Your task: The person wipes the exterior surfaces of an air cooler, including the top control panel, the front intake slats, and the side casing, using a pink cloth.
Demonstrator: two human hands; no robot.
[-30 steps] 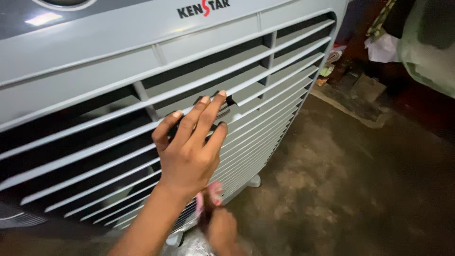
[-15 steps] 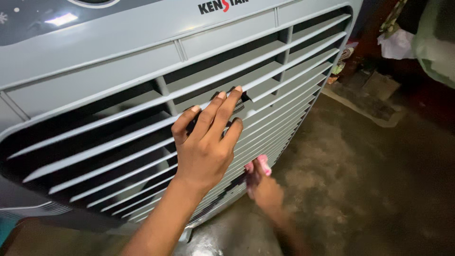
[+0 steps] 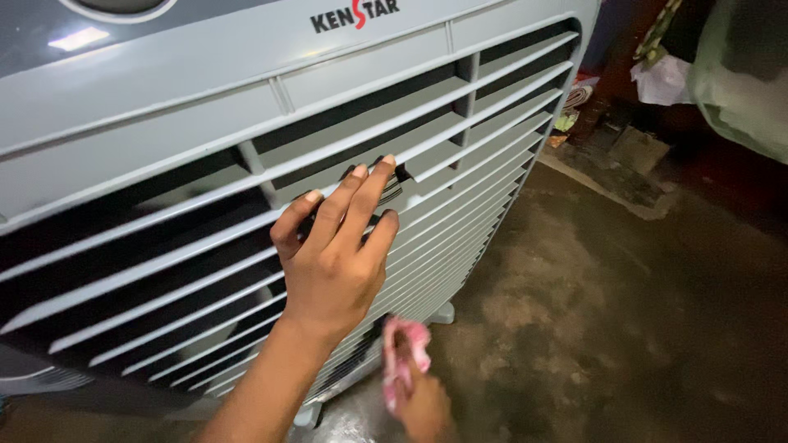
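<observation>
A large grey air cooler (image 3: 205,107) fills the left and centre of the view, its front a grille of long horizontal slats (image 3: 460,164). My left hand (image 3: 332,258) lies flat against the middle of the grille, with its fingertips on one slat and the thumb on the slat below. It holds nothing. Low down, my right hand (image 3: 423,406) is closed around a pink cloth (image 3: 402,361), which is held against the bottom slats near the cooler's foot. That hand is blurred.
A dark, stained concrete floor (image 3: 607,328) spreads to the right of the cooler. At the back right lie a white rag (image 3: 661,82), a pale green cover (image 3: 739,90) and some clutter along a raised edge (image 3: 607,193).
My right hand with the pink cloth swept up and right along the lower slats, then came back down and left. My left hand has stayed on the same slats.
</observation>
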